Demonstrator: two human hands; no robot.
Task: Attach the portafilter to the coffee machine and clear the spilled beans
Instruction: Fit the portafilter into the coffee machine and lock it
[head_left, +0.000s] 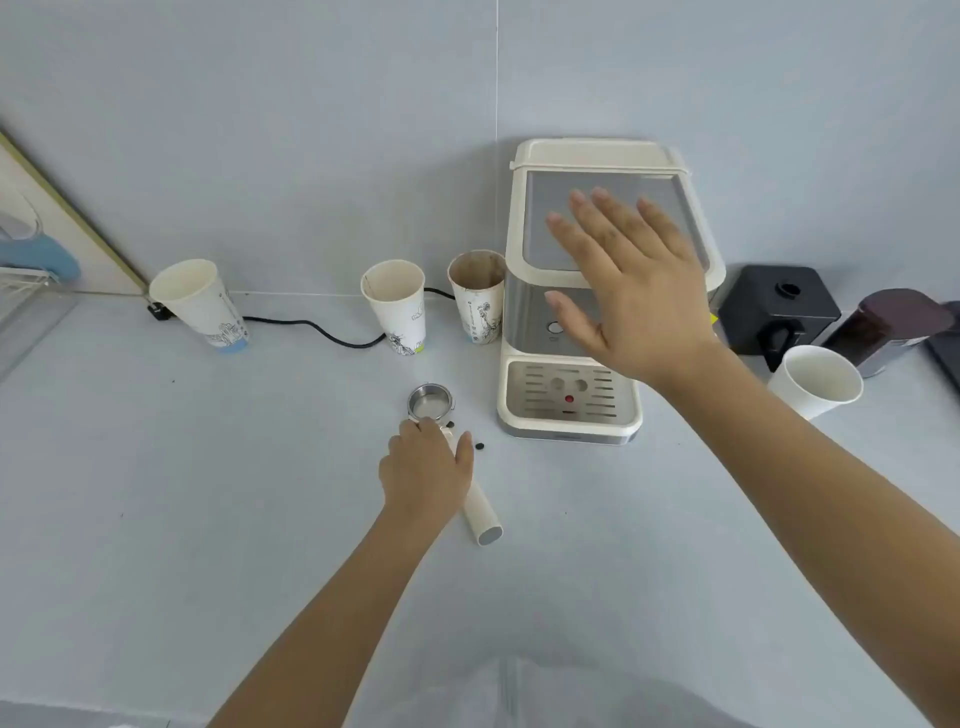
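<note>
The portafilter (430, 401) lies on the pale counter, its steel basket pointing away and its cream handle toward me. My left hand (426, 470) rests over the handle, fingers curled around it. A few dark coffee beans (479, 445) lie just right of the handle, near the basket. The cream and steel coffee machine (535, 218) stands to the right against the wall, with its drip tray (569, 397) in front. My right hand (628, 280) hovers open, fingers spread, in front of the machine's top and front panel, holding nothing.
Three paper cups stand along the wall: one (200, 304) at left, one (397, 306) in the middle, a stained one (478, 296) beside the machine. A black cable (311, 327) runs behind them. A black grinder (776, 306), a dark jar (888, 327) and a white cup (818, 382) sit at right.
</note>
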